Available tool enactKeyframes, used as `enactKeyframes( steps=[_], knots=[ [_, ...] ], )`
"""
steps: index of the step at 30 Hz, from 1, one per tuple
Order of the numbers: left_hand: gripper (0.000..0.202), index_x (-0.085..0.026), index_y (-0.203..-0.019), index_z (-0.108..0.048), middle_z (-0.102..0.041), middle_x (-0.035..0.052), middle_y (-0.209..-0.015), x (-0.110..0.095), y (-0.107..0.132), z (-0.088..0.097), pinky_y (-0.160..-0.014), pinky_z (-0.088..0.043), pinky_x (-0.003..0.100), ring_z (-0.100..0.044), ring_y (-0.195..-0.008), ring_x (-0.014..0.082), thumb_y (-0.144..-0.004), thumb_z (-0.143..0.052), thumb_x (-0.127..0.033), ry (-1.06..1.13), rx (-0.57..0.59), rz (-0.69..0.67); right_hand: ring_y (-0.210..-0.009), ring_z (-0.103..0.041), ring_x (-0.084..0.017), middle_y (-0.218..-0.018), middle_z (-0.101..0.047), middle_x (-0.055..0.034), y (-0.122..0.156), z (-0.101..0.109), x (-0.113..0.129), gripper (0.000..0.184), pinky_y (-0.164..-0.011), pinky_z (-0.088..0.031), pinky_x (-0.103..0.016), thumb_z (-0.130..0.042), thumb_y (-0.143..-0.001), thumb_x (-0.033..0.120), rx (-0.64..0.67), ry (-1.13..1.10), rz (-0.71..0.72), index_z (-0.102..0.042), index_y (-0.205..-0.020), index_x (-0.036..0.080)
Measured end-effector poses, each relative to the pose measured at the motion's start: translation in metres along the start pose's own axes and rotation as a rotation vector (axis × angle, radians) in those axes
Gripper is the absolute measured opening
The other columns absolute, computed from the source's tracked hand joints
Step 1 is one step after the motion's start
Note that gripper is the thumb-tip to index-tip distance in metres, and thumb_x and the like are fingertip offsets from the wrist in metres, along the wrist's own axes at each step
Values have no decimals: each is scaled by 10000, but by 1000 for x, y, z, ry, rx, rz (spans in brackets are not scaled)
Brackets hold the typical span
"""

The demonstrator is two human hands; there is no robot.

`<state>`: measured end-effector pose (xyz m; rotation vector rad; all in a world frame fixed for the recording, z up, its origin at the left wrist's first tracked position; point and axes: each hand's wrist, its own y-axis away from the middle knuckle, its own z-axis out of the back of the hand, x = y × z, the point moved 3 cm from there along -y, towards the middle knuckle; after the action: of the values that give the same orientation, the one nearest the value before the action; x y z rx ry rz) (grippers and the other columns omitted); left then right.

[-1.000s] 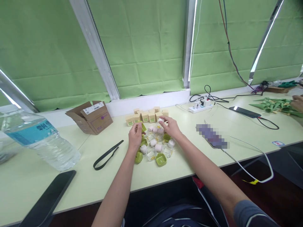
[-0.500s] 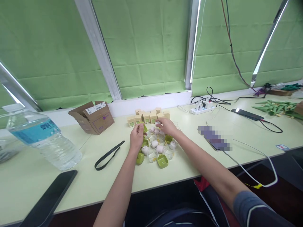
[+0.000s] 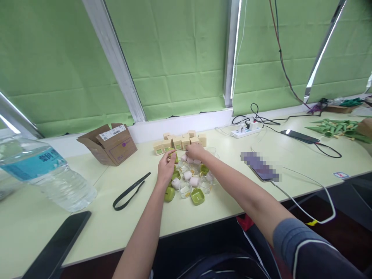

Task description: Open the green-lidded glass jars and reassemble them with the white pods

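Observation:
In the head view my left hand is closed on a small green plastic cup, partly hidden by the fingers. My right hand reaches over the far side of a pile of small parts, by the pale pink pieces; its fingertips are hidden, so I cannot tell what they hold. Below the hands lie several whitish-pink pieces, clear plastic cups and square green cups. Right behind the hands stand several small cream boxes with green labels.
An open cardboard box stands at the back left. Nearer are a water bottle, a black strap and a dark phone. To the right lie a cabled phone, a power strip, a black device and green cone-shaped pieces.
My right hand has moved left and closer to my left hand, its fingers now down at the pile. My left hand still holds the green cup. The view has shifted slightly.

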<state>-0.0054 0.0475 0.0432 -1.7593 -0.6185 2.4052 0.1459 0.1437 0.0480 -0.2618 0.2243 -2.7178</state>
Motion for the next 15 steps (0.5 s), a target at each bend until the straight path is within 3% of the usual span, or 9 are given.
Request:
enactKeyframes(
  steps=[4, 7, 11, 15],
  knots=[
    [440, -222, -1161, -646, -678, 40, -909, -2, 2, -1, -663, -483, 261, -645, -744, 156, -830, -607, -510, -28, 32, -21, -1111, -607, -349, -1081, -701, -214, 10, 9, -3, 224, -925, -460, -436, -588, -829, 205, -24, -19, 39, -730, -978, 115],
    [467, -204, -1150, -628, -682, 53, -931, -3, 3, -2, -697, -492, 264, -644, -787, 158, -790, -660, -500, -3, 35, -27, -1163, -582, -280, -1165, -687, -153, 24, 18, -1, 276, -993, -425, -378, -540, -865, 182, -108, -77, 107, -704, -1084, 152],
    [491, -179, -1085, -574, -669, 59, -927, -5, 3, -5, -680, -494, 256, -636, -760, 142, -743, -706, -505, 94, 48, -12, -988, -642, -192, -1016, -724, -57, 55, 27, 6, 202, -900, -473, -320, -514, -900, 227, -359, -535, 200, -695, -980, 183],
    [496, -191, -1020, -507, -645, 56, -985, -5, 3, -8, -683, -503, 251, -637, -774, 133, -709, -740, -500, 158, 75, -29, -838, -649, -163, -879, -721, -21, 83, 21, 10, 148, -771, -485, -287, -581, -877, 294, -424, -771, 188, -691, -860, 196]
  ],
)
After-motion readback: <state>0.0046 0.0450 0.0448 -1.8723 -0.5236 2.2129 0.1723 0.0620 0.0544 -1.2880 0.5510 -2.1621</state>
